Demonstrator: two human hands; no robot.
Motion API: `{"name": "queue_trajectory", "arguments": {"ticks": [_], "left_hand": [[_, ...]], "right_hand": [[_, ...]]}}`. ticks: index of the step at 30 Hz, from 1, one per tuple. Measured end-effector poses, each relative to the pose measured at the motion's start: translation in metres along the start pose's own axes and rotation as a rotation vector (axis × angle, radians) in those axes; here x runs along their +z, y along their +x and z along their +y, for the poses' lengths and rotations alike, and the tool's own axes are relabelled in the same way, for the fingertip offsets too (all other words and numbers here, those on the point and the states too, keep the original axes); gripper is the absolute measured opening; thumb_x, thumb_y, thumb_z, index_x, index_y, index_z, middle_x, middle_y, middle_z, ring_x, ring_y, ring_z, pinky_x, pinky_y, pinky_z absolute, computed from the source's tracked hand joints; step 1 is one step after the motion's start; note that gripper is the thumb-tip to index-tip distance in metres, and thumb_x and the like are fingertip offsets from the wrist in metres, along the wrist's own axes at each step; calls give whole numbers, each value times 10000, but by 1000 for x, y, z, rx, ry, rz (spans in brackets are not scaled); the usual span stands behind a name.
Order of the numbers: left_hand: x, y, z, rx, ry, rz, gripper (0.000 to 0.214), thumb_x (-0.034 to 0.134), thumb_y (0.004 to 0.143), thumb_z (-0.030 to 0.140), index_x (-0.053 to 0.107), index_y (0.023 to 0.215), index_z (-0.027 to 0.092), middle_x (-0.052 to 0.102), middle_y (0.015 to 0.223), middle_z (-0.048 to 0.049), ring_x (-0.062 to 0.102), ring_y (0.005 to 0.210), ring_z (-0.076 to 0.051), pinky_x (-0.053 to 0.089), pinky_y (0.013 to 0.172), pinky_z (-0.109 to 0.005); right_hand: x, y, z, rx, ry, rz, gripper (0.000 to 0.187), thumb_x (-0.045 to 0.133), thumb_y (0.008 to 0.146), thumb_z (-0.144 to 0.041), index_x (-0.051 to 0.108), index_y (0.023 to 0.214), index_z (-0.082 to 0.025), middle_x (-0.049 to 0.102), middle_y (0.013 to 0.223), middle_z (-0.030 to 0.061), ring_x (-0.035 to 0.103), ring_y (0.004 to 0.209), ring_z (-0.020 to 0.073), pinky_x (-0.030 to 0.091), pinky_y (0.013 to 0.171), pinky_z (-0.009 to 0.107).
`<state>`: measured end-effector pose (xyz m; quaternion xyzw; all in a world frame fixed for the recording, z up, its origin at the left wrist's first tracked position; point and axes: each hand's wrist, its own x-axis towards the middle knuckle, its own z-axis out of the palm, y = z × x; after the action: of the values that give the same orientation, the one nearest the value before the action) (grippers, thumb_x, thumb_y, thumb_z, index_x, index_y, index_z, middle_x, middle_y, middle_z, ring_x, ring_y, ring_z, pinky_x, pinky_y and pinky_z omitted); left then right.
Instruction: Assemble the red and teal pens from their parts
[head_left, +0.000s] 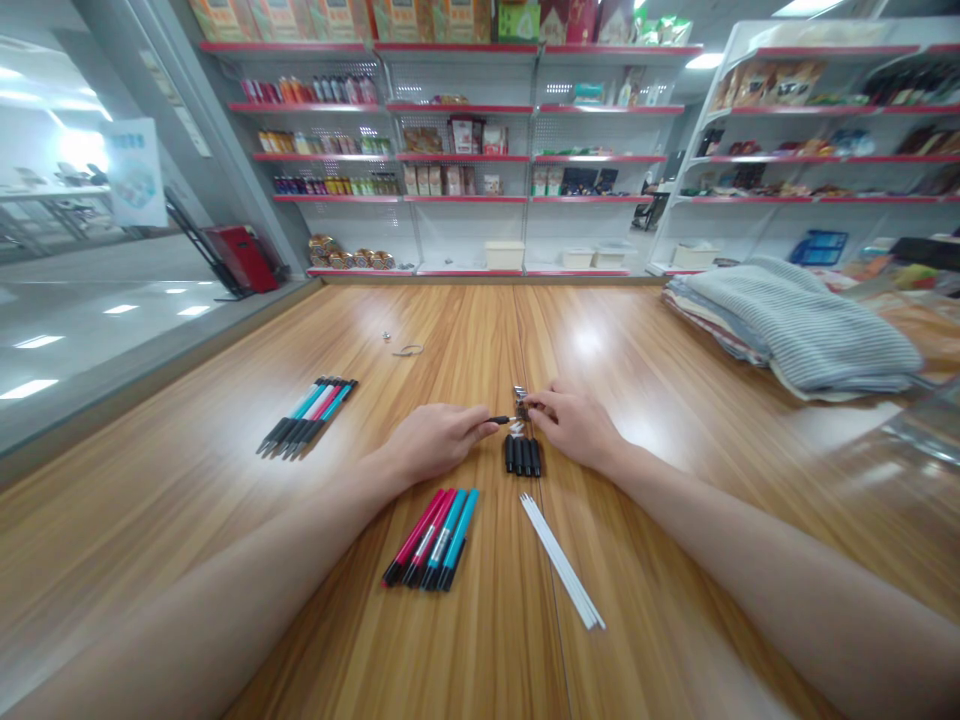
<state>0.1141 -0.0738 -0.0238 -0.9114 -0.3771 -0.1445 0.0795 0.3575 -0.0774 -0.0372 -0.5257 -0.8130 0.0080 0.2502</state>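
Observation:
My left hand (435,438) is closed in a pinch on a small black pen part (501,420) that points right. My right hand (574,422) is closed too, its fingertips pinching a small silvery piece (523,407) right at the tip of the black part. Just below the hands lies a short row of black pen caps (522,455). Nearer me rest several red and teal pen barrels (433,537) and a few thin white refill tubes (562,560). A group of assembled pens (309,415) lies to the left.
All of this is on a long wooden table (225,500). Folded grey and striped cloths (802,325) are stacked at the right. A small metal ring and a loop (409,349) lie farther back. Store shelves (465,150) with goods stand behind.

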Motion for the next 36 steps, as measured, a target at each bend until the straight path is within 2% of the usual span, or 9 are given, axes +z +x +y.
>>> {"name": "queue_trajectory", "arguments": {"ticks": [8, 15, 22, 28, 36], "left_hand": [[2, 0, 0, 7, 11, -12, 382, 297, 965, 475, 560, 865, 217, 664, 736, -30, 623, 665, -164, 332, 553, -243], [-3, 1, 2, 13, -6, -27, 375, 299, 965, 470, 557, 860, 220, 670, 759, -27, 625, 679, -165, 335, 552, -242], [-1, 1, 1, 7, -5, -32, 374, 295, 966, 472, 559, 876, 223, 673, 771, -28, 626, 682, -167, 335, 554, -244], [-2, 1, 1, 17, -12, -36, 373, 296, 967, 469, 556, 869, 220, 669, 761, -26, 621, 675, -164, 335, 553, -242], [-2, 1, 2, 17, -10, -53, 389, 282, 969, 476, 560, 879, 219, 673, 785, -26, 625, 698, -164, 335, 564, -245]], "right_hand": [[-1, 0, 0, -2, 3, 7, 228, 508, 914, -330, 672, 1035, -227, 587, 920, 49, 584, 830, 149, 423, 726, 257], [0, 1, 1, -74, 47, 26, 216, 502, 911, -274, 687, 1010, -223, 599, 1072, 56, 583, 956, 161, 442, 855, 283], [0, 2, 2, -116, 50, 12, 238, 467, 928, -235, 691, 1004, -216, 644, 1012, 45, 582, 966, 164, 442, 865, 283], [-2, 1, 0, -86, 45, 1, 216, 469, 932, -253, 677, 977, -213, 644, 971, 51, 588, 937, 166, 437, 831, 276], [-3, 0, -4, 28, -16, 11, 179, 496, 920, -279, 609, 1042, -215, 632, 1013, 54, 592, 951, 176, 423, 797, 268]]}}
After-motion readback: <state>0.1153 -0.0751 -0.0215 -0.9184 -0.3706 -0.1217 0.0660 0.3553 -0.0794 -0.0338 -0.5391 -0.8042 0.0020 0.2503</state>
